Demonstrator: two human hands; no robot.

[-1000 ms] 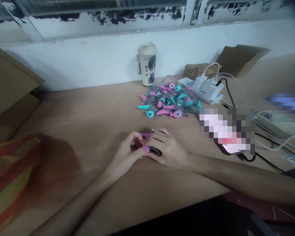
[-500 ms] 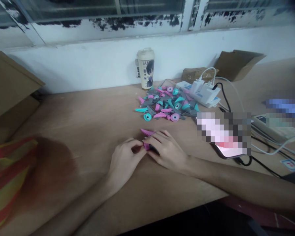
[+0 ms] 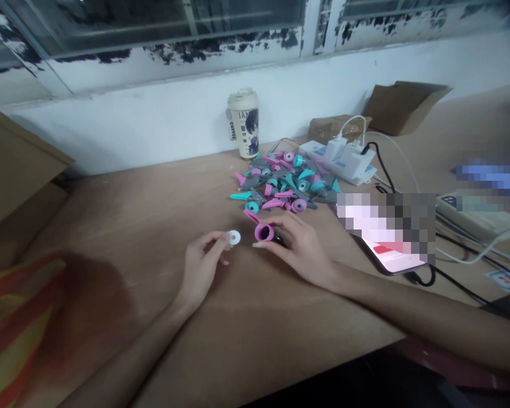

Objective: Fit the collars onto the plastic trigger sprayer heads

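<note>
Between thumb and fingers my left hand (image 3: 204,260) pinches a small white ring (image 3: 235,237) with a hole in its middle. Just to its right, my right hand (image 3: 300,246) is closed around a pink and dark plastic part (image 3: 259,231). Its round pink mouth faces me, dark inside, and a pink lever sticks up at the upper left. The fingers cover most of the part's dark body. A small gap separates the ring from the pink mouth. Behind the hands lies a heap of similar pink, teal and grey plastic parts (image 3: 283,180).
A coffee cup (image 3: 246,124) stands against the wall. To the right are a white power strip (image 3: 352,161) with plugs and cables, and a phone (image 3: 386,249). Cardboard boxes sit at the left (image 3: 21,164) and back right (image 3: 403,107). A red and yellow bag (image 3: 17,323) lies front left.
My hands have come apart, the left moving away with the white ring now showing in its fingers. The pink part in my right hand has turned its round mouth towards me.
</note>
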